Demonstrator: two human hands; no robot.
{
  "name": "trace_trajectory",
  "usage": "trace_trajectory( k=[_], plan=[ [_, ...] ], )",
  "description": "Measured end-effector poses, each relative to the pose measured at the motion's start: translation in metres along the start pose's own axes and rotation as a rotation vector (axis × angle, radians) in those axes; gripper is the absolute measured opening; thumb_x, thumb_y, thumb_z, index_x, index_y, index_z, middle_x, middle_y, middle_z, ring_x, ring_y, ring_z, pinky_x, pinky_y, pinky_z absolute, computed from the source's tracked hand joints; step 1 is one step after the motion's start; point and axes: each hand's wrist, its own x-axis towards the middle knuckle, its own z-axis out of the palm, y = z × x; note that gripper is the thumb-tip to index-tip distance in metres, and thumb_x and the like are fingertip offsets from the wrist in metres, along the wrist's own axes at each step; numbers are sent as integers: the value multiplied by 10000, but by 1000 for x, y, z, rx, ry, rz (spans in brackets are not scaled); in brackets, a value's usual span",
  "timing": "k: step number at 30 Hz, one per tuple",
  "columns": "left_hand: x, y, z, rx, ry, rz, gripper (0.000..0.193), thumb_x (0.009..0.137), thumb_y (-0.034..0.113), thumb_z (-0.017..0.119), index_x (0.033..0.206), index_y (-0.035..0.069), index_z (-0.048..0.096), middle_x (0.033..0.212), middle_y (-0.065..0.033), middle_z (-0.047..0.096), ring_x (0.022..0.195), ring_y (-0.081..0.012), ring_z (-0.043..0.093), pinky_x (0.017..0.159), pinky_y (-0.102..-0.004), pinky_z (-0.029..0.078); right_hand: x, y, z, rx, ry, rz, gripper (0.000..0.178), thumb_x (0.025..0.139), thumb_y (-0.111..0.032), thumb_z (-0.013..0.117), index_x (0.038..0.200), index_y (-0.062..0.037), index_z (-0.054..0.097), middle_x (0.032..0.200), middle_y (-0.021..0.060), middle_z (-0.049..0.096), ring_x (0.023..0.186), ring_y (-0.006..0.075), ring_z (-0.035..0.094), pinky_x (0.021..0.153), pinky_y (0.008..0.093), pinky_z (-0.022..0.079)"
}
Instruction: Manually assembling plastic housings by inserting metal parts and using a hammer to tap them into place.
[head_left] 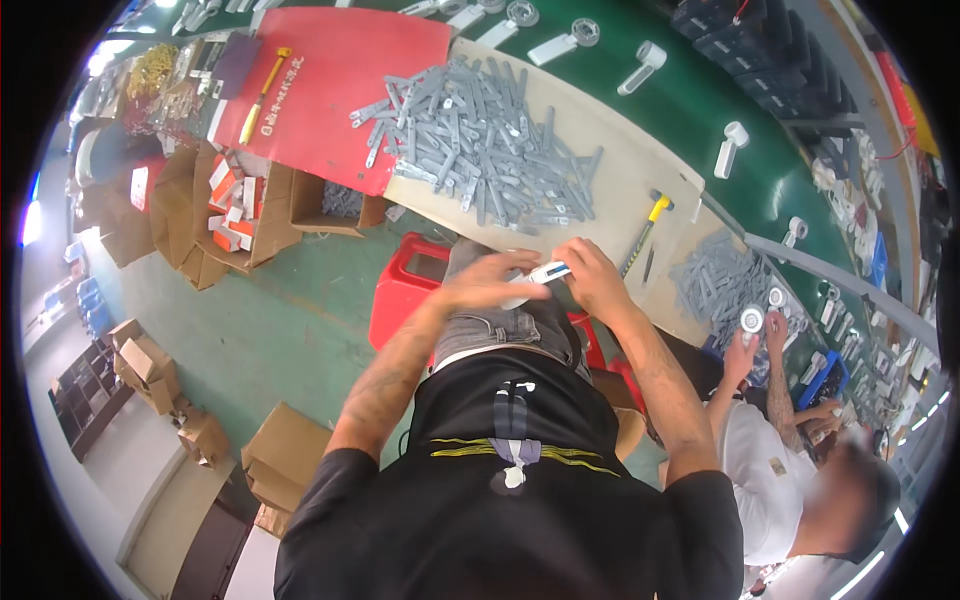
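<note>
A white handheld fan (549,271) with a dark strip along its handle is held in front of my lap. My right hand (598,283) is closed round the handle end, fingers bent over it. My left hand (487,283) holds the other end between thumb and fingers, covering most of it. Just beyond my hands, a large heap of long grey plastic handle pieces (470,140) lies on the tan table (625,150). A yellow-and-black hammer (647,232) rests on the tabletop right of my hands, beside a thin dark tool (649,265).
A red mat (345,75) with another yellow hammer (266,95) covers the table's left. Beyond runs a green conveyor (690,100) carrying white fans. A co-worker (765,470) sits at right, near a second grey heap (722,283). A red stool (395,290) and cardboard boxes (270,205) stand left.
</note>
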Motion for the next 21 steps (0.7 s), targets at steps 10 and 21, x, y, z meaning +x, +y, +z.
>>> trace_trajectory(
  k=[10, 21],
  plan=[
    [106, -106, 154, 970, 201, -42, 404, 1005, 185, 536, 1292, -95, 587, 999, -158, 745, 904, -313, 743, 784, -440, 577, 2, 134, 105, -154, 539, 603, 329, 1047, -287, 574, 927, 4, 670, 924, 205, 670, 959, 413, 587, 866, 505, 458],
    [104, -103, 160, 973, 288, -108, 250, 980, 199, 582, 1121, 2, 642, 943, -125, 756, 885, -280, 758, 775, -418, 583, 18, 121, 90, 165, 566, 901, 536, 1075, -386, 481, 817, 35, 688, 875, 248, 710, 857, 462, 637, 801, 569, 479]
  ],
)
